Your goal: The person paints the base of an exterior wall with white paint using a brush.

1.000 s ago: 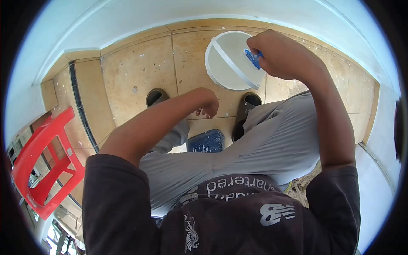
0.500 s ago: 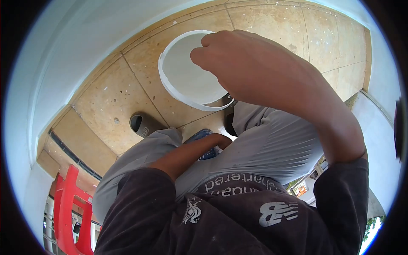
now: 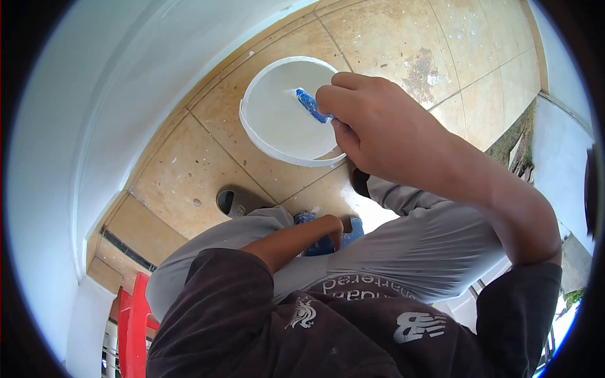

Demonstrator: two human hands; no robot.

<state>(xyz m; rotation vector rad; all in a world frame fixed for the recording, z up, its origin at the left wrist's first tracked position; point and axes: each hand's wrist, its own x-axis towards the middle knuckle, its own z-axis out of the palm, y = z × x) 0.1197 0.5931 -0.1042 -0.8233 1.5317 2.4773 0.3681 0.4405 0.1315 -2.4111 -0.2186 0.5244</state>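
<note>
A round white bucket (image 3: 287, 157) of pale liquid stands on the tiled floor. Over its right rim, my right hand (image 3: 372, 120) is closed on the handle of a blue tool (image 3: 310, 106), perhaps a brush, whose far tip touches the liquid. My left hand (image 3: 333, 228) hangs low between my knees, beside a blue, paint-spotted object (image 3: 318, 246); its fingers are mostly hidden.
A grey-green slipper (image 3: 239, 200) is on the floor left of the bucket. The white wall (image 3: 101, 113) runs along the left. A red plastic chair (image 3: 133, 321) stands at the lower left. Dried paint spots mark the tiles.
My right hand has shifted right and slightly down and turned, bringing the blue tool into sight above the liquid. The whole view has shifted a little.
</note>
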